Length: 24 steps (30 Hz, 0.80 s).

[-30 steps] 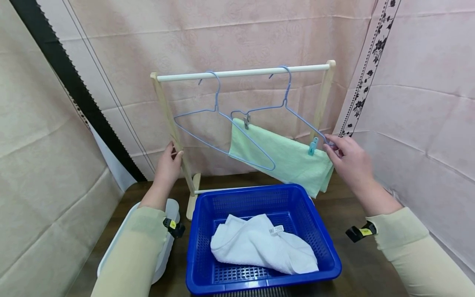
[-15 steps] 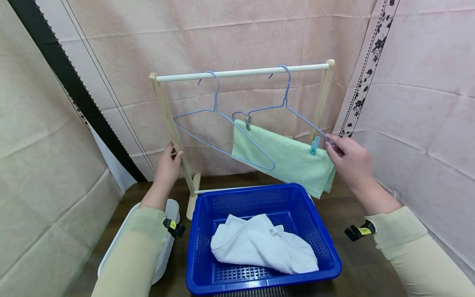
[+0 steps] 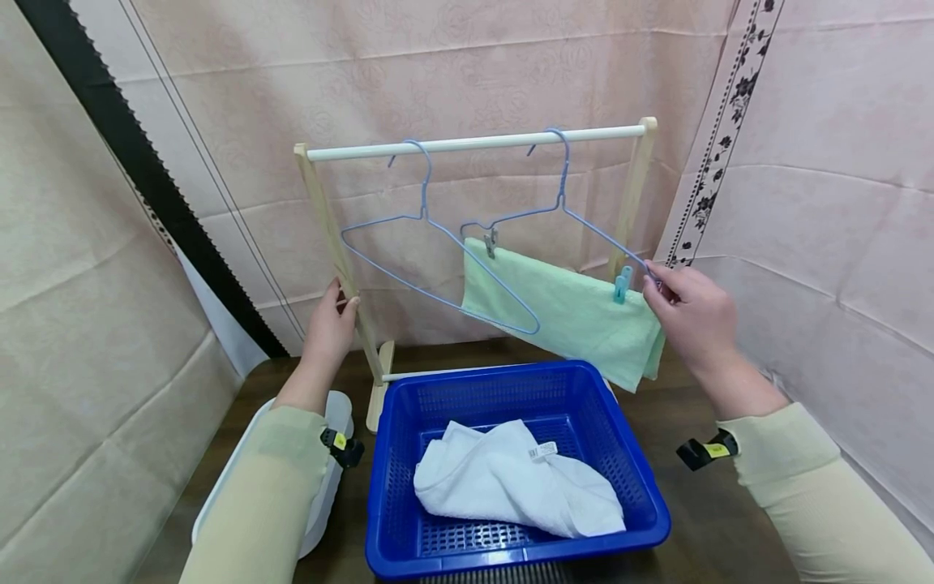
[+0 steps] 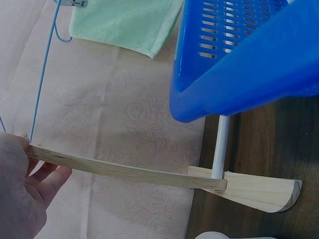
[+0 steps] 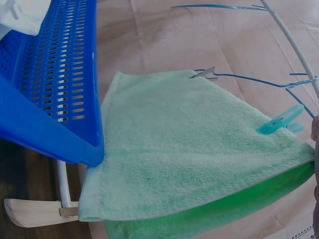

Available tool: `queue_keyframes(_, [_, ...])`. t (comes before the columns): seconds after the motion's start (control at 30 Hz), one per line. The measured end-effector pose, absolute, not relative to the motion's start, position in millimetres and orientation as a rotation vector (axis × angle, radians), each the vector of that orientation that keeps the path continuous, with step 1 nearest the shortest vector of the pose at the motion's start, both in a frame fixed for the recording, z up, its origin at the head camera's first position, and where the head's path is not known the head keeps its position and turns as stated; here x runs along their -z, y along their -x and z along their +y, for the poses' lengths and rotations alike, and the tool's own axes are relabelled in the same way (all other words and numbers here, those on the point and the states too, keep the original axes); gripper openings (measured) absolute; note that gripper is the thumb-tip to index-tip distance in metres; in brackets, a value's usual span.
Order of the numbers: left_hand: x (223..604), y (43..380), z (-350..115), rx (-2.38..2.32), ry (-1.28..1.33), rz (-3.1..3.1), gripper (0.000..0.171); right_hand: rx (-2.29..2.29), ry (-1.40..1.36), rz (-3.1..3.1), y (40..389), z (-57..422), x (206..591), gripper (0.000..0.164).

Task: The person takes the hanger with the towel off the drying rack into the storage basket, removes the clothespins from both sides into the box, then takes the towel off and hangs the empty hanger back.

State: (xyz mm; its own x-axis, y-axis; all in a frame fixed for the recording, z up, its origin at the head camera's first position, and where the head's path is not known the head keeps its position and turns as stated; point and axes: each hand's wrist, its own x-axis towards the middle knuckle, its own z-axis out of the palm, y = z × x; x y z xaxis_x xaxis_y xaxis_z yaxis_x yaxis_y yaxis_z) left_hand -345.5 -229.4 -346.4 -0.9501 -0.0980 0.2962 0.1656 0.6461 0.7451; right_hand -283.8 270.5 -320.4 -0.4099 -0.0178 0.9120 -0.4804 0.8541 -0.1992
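My left hand (image 3: 332, 324) grips the left wooden post (image 3: 324, 215) of a small drying rack; in the left wrist view, thumb and fingers lie on either side of this post (image 4: 124, 169). A blue wire hanger (image 3: 598, 232) hangs from the rail, and my right hand (image 3: 696, 320) pinches its right end. From that hanger hangs a light green towel (image 3: 558, 308), held by a grey clip (image 3: 490, 242) and a teal clothespin (image 3: 623, 285). To its left, a second blue wire hanger (image 3: 426, 191) carries nothing. Only the edge of my right hand shows in the right wrist view.
A blue plastic basket (image 3: 642, 519) with a crumpled white towel (image 3: 511, 478) inside stands in front of the rack. Partly under my left forearm is a white container (image 3: 321, 511) on the dark wooden table (image 3: 700, 519). Pale cloth (image 3: 511, 73) hangs behind.
My right hand has drawn slightly to the right, and the hanger and green towel have shifted right with it. My left hand stays in place on the post.
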Motion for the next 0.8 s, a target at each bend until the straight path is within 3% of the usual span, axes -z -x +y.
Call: queue_keyframes(0.8, [345.8,343.4,-228.6,1.208,0.040,-2.559,0.058,-0.553,-0.347,-1.771,273.4,277.4,304.5,0.020])
